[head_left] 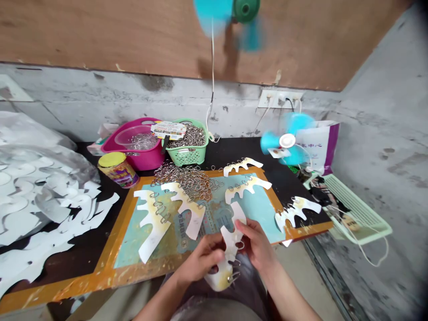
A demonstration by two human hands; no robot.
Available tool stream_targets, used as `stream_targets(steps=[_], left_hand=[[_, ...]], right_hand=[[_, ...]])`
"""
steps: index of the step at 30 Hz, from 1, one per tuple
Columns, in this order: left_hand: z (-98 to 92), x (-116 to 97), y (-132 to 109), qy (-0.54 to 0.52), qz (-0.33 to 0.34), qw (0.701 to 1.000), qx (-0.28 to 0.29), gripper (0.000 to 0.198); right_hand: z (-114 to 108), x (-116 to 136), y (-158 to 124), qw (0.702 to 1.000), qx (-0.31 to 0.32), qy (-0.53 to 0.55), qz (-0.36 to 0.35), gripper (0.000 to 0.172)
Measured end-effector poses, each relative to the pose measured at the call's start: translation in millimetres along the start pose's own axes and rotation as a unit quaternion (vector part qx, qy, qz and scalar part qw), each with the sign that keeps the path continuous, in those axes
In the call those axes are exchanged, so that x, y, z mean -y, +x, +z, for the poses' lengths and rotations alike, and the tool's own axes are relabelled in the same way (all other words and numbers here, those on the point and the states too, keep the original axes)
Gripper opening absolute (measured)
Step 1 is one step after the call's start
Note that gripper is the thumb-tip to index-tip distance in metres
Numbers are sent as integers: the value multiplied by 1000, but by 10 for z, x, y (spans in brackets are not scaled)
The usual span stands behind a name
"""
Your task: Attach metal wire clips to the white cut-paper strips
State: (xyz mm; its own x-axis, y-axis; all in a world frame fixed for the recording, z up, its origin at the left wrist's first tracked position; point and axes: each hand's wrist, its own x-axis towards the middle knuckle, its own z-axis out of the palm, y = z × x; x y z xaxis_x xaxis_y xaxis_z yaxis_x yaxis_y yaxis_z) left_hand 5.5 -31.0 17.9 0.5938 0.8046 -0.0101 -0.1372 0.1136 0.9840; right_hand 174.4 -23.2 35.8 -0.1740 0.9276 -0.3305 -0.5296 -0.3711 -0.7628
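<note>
Just past the table's front edge, my left hand (207,258) and my right hand (253,243) both grip a white scalloped strip (230,244). Metal rings (233,277) hang from its lower right side, near a yellowish patch. The left fingers pinch its left edge; the right thumb presses on its upper part. Similar strips with rings lie around: one at the left of the blue mat (152,229), one beside it (189,209), one at the right (247,188), another behind (242,166). A ringed strip (297,211) rests at the table's right corner.
Loose rings (190,180) are heaped at the mat's back edge. Behind stand a pink basket (147,158), a green basket (187,157) and a yellow-lidded tub (120,171). White strips fill a plastic bag (40,147) at left. A small fan (287,141) spins at right.
</note>
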Motion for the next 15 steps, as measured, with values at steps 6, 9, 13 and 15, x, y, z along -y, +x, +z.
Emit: stream_targets(steps=[6,9,13,15], left_hand=[[24,6,97,-43,-66,993,-90,42],[17,67,157,-101,-80,979,-157,43],[26,95,182,-159,-75,968,-181,57],[58,92,186,-159,-79,966,-188,73]], right_hand=[[-114,-10,-18,997,74,35,8,51],[-224,-83,-64,992,115,-45,-8,44],[-300,-201,-149,993,49,-78,-76,50],[-293,-238,-193,988,4,-108,-113,48]])
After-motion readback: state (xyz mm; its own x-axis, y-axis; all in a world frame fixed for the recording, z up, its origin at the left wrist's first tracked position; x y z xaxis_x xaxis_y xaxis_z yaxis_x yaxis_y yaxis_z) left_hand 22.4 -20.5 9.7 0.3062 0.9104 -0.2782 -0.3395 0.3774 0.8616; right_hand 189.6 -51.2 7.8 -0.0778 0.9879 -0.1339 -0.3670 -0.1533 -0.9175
